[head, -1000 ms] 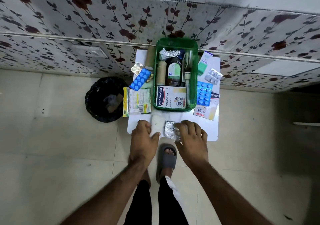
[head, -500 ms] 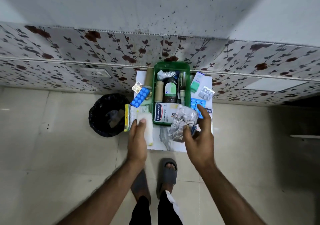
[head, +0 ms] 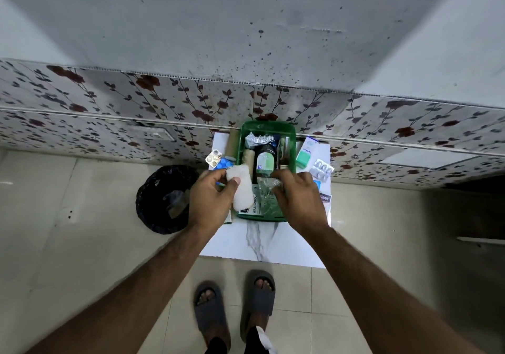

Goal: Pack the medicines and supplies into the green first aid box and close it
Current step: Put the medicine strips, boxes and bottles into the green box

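Observation:
The green first aid box (head: 266, 127) stands open on a small white table (head: 262, 247) against the wall. Inside it are a dark bottle (head: 264, 162), a beige roll (head: 248, 157), foil packs (head: 258, 140) and a Hansaplast carton (head: 252, 205). My left hand (head: 211, 199) holds a white gauze roll (head: 241, 189) over the box's near left corner. My right hand (head: 299, 199) presses a clear bag of silver blister strips (head: 267, 195) down onto the carton inside the box.
A green-and-white carton (head: 306, 153) and a silver blister strip (head: 323, 170) lie right of the box. A round blister (head: 213, 158) and a blue strip (head: 223, 163) lie to its left. A black bin (head: 164, 198) stands on the floor on the left.
Both hands lifted their items off the table's front edge and moved forward over the box. The bag of blister strips now rests inside it.

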